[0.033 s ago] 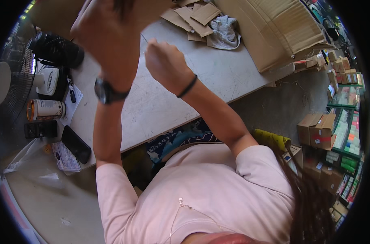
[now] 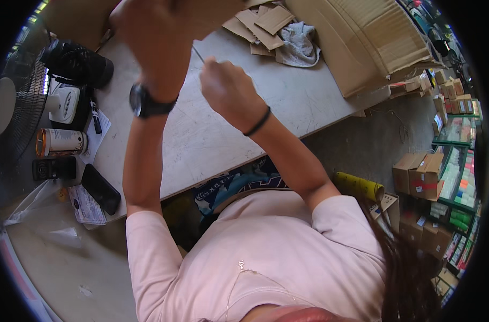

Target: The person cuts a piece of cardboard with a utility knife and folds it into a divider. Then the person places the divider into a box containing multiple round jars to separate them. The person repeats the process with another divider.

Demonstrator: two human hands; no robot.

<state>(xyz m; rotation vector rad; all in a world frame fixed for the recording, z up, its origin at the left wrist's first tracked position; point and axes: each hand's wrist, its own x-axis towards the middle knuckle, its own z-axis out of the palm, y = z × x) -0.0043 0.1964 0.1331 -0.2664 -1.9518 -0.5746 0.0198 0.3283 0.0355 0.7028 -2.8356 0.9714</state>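
Grey table [image 2: 309,102]: cardboard scraps [image 2: 263,24] (tan, flat) beyond right hand [image 2: 228,88].

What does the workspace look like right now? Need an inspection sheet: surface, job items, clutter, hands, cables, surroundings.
Surface: pale worktable, scuffed, bare in the middle.
Job's things: brown cardboard piece raised at the top edge; a thin straight object by the right hand, too thin to identify.
Clutter: cardboard scraps, grey rag, black phone, labelled cylindrical can, papers.
Hands: left hand raised to the cardboard, grip unclear; right hand fisted.
Cables: nothing seen.
Surroundings: fan at left, flattened corrugated box, shelves of small boxes at right.
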